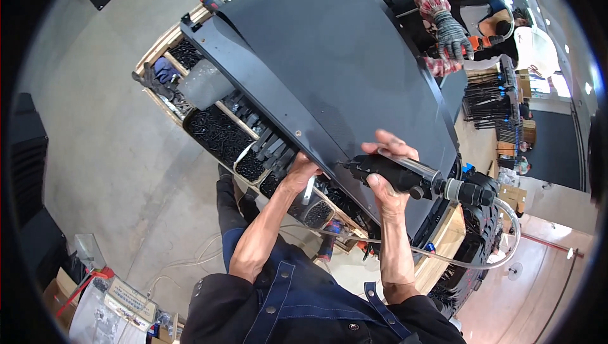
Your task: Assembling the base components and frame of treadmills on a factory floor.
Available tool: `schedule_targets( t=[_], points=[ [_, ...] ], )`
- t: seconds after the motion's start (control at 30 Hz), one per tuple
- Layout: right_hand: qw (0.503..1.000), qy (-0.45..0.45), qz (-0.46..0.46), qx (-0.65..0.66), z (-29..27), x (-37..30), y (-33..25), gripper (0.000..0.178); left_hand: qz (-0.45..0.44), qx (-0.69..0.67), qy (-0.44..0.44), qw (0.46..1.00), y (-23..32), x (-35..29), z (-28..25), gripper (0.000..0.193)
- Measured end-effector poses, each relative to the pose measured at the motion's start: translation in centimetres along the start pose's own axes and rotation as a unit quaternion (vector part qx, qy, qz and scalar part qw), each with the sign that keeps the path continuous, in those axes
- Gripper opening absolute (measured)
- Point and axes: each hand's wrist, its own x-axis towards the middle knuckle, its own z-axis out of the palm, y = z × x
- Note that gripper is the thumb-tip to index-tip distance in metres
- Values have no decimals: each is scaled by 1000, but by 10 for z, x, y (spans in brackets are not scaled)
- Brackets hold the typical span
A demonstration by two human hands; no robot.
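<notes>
A large dark grey sheet-metal panel (316,46) lies in front of me, its near rim bent down. My right hand (392,154) is wrapped round a black and silver air-powered driver (386,172), thumb underneath and some fingers raised off it. The driver's nose meets the panel near the bent rim, and a clear air hose (516,233) curves away from its rear. My left hand (303,172) is closed at the near rim, its fingertips hidden by the panel. From under it sticks a shiny metal wrench (308,190), whose head is out of sight.
Wooden-framed bins of black screws (218,134) run below the panel's near edge, with a cordless driver (327,241) by them. Across the panel, a co-worker's gloved hand (451,35) holds an orange tool (484,43). Hoses trail on the floor (196,252).
</notes>
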Motion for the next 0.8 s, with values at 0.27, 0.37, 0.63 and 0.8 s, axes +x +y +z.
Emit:
schedule_targets(
  t=[0.27,0.37,0.63,0.8],
  points=[
    [987,157,-18,-20,17,-4,1,65,-29,159,78,984,20,-35,1,16],
    [981,168,3,-93,38,-2,-8,57,41,469,160,868,50,-40,0,17],
    [964,201,-102,-138,50,-11,-4,52,84,760,221,605,120,-55,-126,21],
    [968,236,47,-67,41,10,-36,47,86,749,221,618,130,-50,-180,29]
  ],
)
